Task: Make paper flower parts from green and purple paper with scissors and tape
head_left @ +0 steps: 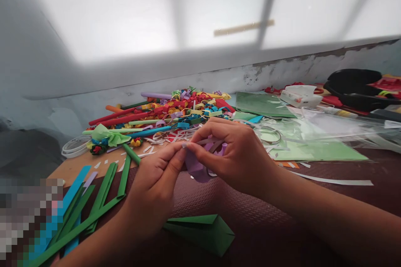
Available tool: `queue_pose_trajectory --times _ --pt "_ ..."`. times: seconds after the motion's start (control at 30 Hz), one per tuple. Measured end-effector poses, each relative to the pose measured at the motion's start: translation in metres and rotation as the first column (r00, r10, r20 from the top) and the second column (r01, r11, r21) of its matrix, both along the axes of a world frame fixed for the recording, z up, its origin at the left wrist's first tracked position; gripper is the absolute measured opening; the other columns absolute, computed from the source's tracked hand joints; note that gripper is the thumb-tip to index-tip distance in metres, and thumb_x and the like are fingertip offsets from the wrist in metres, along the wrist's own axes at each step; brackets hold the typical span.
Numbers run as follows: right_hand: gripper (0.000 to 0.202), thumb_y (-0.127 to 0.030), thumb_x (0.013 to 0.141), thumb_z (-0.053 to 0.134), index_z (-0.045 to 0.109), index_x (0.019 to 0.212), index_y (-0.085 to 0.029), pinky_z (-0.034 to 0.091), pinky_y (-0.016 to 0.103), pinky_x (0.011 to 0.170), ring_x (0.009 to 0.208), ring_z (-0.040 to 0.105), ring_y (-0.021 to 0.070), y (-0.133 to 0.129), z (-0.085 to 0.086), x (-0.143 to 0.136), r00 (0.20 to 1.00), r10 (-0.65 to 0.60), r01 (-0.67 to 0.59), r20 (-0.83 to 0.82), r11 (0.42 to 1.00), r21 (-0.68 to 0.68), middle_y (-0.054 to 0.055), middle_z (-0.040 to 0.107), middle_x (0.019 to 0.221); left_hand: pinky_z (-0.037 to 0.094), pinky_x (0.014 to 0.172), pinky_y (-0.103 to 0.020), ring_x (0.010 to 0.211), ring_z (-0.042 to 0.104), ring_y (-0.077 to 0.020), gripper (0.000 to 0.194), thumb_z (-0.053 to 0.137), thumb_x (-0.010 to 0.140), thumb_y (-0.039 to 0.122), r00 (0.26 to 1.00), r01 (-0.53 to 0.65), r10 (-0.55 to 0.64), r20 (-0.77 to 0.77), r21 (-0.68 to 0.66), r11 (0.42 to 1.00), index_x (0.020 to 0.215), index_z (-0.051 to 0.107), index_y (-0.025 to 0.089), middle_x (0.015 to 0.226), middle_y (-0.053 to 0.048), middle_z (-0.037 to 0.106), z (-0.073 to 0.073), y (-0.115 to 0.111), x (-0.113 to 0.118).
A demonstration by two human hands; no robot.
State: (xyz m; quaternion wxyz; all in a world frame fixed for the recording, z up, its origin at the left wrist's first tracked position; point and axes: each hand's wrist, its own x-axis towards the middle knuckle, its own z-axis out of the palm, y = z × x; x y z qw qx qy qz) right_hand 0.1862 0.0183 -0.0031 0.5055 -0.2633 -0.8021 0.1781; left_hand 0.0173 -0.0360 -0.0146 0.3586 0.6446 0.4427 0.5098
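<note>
A loop of purple paper [198, 170] hangs between my hands, partly hidden behind the fingers. My left hand [158, 177] is closed, its thumb and forefinger pinching at the paper's edge. From the other side, my right hand [233, 146] closes thumb and fingertips at the same spot. A tiny whitish bit [184, 144] shows where the fingertips meet; whether it is tape or paper I cannot tell. Below the hands lies a folded green paper piece [203, 231]. To the left are several folded green paper strips [103, 187] and a blue strip [70, 196].
A heap of coloured paper chains and rolled tubes [169, 110] lies at the back. A white tape roll [75, 147] sits at left. Green paper sheets [332, 146] under clear plastic, a tissue pack [300, 95] and a black case [357, 87] are at right. White scraps are scattered around.
</note>
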Motion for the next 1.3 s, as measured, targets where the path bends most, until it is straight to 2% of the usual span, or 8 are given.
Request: queue_pose_trajectory --times 0.23,0.47,0.57,0.7,0.9,1.0,1.17,1.3 --pt "0.01 -0.026 0.089 0.069 0.072 0.084 -0.019 0.044 0.029 0.067 0.075 0.064 0.0149 0.0 0.0 0.001 0.997 -0.047 0.042 0.061 0.996 0.082 0.0 0.071 0.085 0.048 0.074 -0.02 0.091 0.066 -0.0132 0.023 0.056 0.099 0.039 1.0 0.027 -0.027 0.015 -0.007 1.0 0.109 0.075 0.033 0.1 0.003 0.076 0.0 0.003 -0.001" --pt "0.01 -0.026 0.089 0.069 0.073 0.083 -0.02 0.044 0.029 0.066 0.075 0.064 0.0151 -0.005 0.0 -0.001 0.994 -0.085 0.077 0.07 0.992 0.103 0.0 0.072 0.084 0.051 0.079 -0.021 0.086 0.065 -0.0122 0.026 0.051 0.101 0.037 0.992 -0.051 0.066 -0.112 0.13 0.99 0.115 0.073 0.031 0.1 0.004 0.074 0.001 -0.003 0.001" --pt "0.008 -0.026 0.087 0.071 0.073 0.082 -0.02 0.046 0.028 0.065 0.074 0.065 0.0137 -0.007 0.0 -0.002 0.998 -0.045 0.044 0.032 0.998 0.043 -0.001 0.072 0.083 0.049 0.067 -0.017 0.072 0.063 -0.0096 0.026 0.051 0.1 0.034 0.964 -0.157 0.198 -0.176 0.225 0.962 0.104 0.077 0.028 0.079 0.006 0.071 0.001 -0.005 0.003" --pt "0.006 -0.024 0.085 0.072 0.075 0.082 -0.02 0.05 0.026 0.067 0.073 0.067 0.0125 -0.01 0.003 -0.004 1.0 0.015 -0.017 -0.026 0.997 -0.08 -0.001 0.074 0.081 0.04 0.052 -0.016 0.055 0.056 -0.0065 0.027 0.052 0.097 0.026 0.86 -0.282 0.414 -0.299 0.397 0.873 0.087 0.077 0.024 0.062 0.008 0.064 0.001 -0.005 0.005" --pt "0.01 -0.028 0.085 0.072 0.076 0.081 -0.02 0.054 0.03 0.068 0.078 0.071 0.0181 -0.013 0.004 -0.008 0.998 -0.015 0.001 -0.053 0.97 -0.244 0.003 0.077 0.083 0.04 0.05 -0.019 0.045 0.048 -0.0078 0.031 0.052 0.095 0.027 0.788 -0.321 0.515 -0.337 0.49 0.811 0.069 0.068 0.021 0.05 0.008 0.053 0.0 -0.005 0.008" --pt "0.009 -0.027 0.084 0.072 0.075 0.08 -0.019 0.054 0.03 0.067 0.076 0.071 0.0182 -0.012 0.002 -0.009 0.998 -0.022 0.01 -0.062 0.984 -0.18 0.003 0.077 0.082 0.039 0.049 -0.021 0.043 0.046 -0.0089 0.033 0.051 0.094 0.028 0.796 -0.329 0.507 -0.331 0.467 0.821 0.067 0.069 0.021 0.048 0.007 0.05 0.0 -0.006 0.008" --pt "0.005 -0.022 0.085 0.072 0.075 0.082 -0.019 0.052 0.028 0.066 0.068 0.067 0.0142 -0.011 0.0 -0.008 0.999 -0.028 0.027 -0.031 0.999 -0.027 0.001 0.075 0.078 0.046 0.055 -0.022 0.059 0.063 -0.0136 0.024 0.057 0.092 0.03 0.848 -0.325 0.455 -0.272 0.41 0.852 0.088 0.08 0.023 0.067 0.003 0.072 0.002 -0.006 0.007" --pt "0.006 -0.02 0.086 0.071 0.075 0.084 -0.017 0.05 0.028 0.067 0.072 0.066 0.0148 -0.012 0.0 -0.006 0.998 -0.064 0.063 0.003 0.993 0.104 0.002 0.074 0.081 0.049 0.056 -0.022 0.056 0.064 -0.0136 0.022 0.06 0.091 0.032 0.829 -0.369 0.494 -0.261 0.407 0.836 0.092 0.082 0.027 0.06 0.005 0.07 0.002 -0.006 0.008"
